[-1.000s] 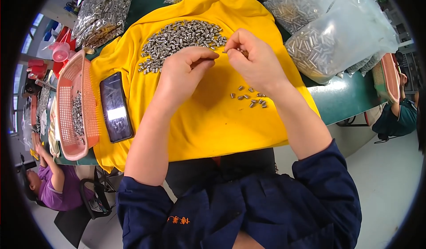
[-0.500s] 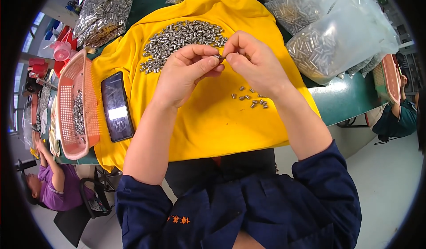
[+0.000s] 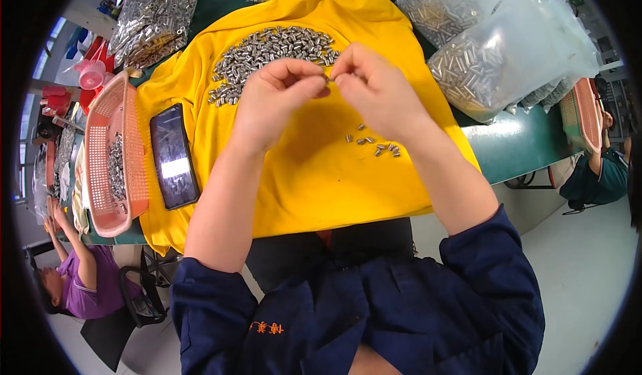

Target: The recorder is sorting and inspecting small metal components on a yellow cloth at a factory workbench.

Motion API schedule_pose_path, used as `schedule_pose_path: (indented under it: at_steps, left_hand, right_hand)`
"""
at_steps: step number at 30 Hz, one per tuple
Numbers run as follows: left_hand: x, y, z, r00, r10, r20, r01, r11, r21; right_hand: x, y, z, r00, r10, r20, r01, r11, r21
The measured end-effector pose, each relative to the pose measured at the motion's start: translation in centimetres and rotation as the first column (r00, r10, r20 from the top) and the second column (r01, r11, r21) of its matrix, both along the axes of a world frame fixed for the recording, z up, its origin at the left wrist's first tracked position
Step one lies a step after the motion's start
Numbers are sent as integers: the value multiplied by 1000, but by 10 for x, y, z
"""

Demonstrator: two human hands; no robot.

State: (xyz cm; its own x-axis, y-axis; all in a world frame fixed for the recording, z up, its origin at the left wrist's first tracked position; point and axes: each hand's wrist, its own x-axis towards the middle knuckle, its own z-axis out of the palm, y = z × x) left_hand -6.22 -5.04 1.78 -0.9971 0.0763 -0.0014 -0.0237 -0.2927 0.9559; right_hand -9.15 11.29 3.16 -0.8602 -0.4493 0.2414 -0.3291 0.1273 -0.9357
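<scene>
My left hand [image 3: 275, 101] and my right hand [image 3: 378, 95] meet fingertip to fingertip above a yellow cloth [image 3: 314, 188]. Thumb and fingers are pinched together on both. A small dark spot, perhaps the end of a metal piece, shows between the fingertips; what either hand grips is mostly covered. Just behind the hands lies a big pile of short silvery metal cylinders [image 3: 267, 48]. Below my right hand, several loose metal cylinders [image 3: 386, 149] are scattered on the cloth.
Left of the cloth stands a pink plastic basket [image 3: 138, 174] with metal pieces inside; a phone [image 3: 172, 154] lies beside it. Clear bags of metal parts [image 3: 471, 70] fill the back right, another bag [image 3: 152, 20] the back left. Other people sit at both sides.
My left hand has turned slightly and its fingertips have drawn a little to the left, covering more of the small piece. The right hand stays close to the same place, still pinching.
</scene>
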Motion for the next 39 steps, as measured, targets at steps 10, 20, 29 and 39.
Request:
schedule_pose_path:
  at_steps: [10, 20, 29, 39]
  left_hand:
    - [17, 40, 8, 932, -314, -182, 66, 640, -765]
    - [-56, -7, 0, 821, -438, -366, -323, 173, -931]
    - [-45, 4, 26, 927, -358, -115, -123, 1, -992]
    - [0, -1, 7, 1000, -5, 28, 9, 991, -135]
  right_hand:
    - [-19, 17, 2, 973, -47, 225, 115, 948, -298]
    - [-11, 10, 7, 989, -55, 136, 89, 962, -260]
    - [-12, 10, 13, 990, -16, 142, 50, 970, -237]
    - [-4, 8, 11, 993, 54, 104, -53, 999, -7]
